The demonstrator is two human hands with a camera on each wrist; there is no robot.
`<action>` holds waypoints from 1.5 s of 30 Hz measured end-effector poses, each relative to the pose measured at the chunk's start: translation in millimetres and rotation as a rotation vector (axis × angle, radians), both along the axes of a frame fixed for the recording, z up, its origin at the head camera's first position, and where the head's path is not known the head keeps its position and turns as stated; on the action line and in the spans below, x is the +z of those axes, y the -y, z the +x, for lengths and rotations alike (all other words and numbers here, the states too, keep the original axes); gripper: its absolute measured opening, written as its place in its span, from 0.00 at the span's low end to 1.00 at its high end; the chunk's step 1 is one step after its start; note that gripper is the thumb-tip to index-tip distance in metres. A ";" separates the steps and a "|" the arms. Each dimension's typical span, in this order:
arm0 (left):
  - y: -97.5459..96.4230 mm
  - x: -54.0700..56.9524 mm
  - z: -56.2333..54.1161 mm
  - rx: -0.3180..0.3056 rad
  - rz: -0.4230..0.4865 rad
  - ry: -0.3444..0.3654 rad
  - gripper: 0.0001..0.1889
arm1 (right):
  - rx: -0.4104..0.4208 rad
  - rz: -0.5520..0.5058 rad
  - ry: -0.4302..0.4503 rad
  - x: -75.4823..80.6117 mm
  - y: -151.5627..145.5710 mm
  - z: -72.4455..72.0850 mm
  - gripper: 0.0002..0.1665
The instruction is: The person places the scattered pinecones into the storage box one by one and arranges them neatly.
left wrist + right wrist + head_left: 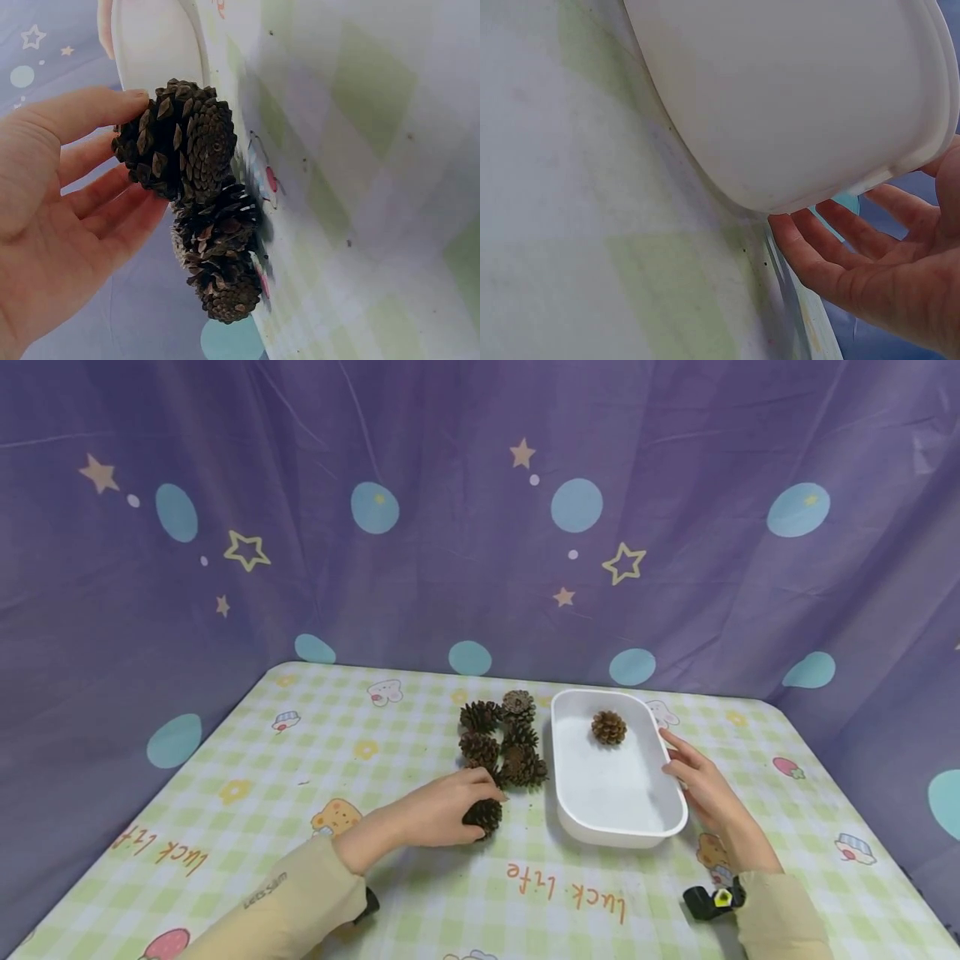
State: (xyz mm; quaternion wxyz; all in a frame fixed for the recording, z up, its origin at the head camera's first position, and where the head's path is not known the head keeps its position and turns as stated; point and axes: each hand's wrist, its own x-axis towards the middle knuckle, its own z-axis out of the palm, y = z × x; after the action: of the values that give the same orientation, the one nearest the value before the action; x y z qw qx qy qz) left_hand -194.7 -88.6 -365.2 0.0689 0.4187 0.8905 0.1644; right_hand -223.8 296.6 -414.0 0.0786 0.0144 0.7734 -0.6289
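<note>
The left hand (447,807) pinches a dark-brown, round, woody pine cone (178,142), likely light, stiff, best gripped mid-body, while the relaxed right hand (707,792) touches a white, rectangular plastic tray (615,836).

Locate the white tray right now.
Head view: the white tray is on the checked tablecloth, right of center, with the pinecone cluster just to its left and the person's right hand at its right side.

The tablecloth (420,893) reads "Luck Life"; left sleeve (288,902), "Lets Sam".
</note>
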 end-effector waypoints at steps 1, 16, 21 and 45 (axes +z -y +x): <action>-0.5 0.9 -0.5 0.005 0.006 0.001 0.23 | 0.000 -0.002 0.001 -0.2 -0.2 0.1 0.39; -18.0 16.9 -15.5 0.072 0.130 -0.027 0.22 | -0.007 0.007 0.008 3.5 -2.1 0.0 0.39; -29.5 20.2 -24.5 0.083 0.167 -0.030 0.22 | -0.008 0.002 0.002 1.6 -2.4 -0.1 0.38; -71.8 30.1 -56.0 0.094 0.194 -0.097 0.24 | -0.008 -0.009 -0.001 -1.3 -0.9 0.2 0.39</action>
State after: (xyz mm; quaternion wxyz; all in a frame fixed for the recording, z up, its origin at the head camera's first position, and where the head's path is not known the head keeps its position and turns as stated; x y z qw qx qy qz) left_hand -250.8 -16.8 -335.1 -0.0230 0.3888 0.8912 0.2326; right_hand -223.5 297.5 -415.3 0.0759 0.0167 0.7707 -0.6325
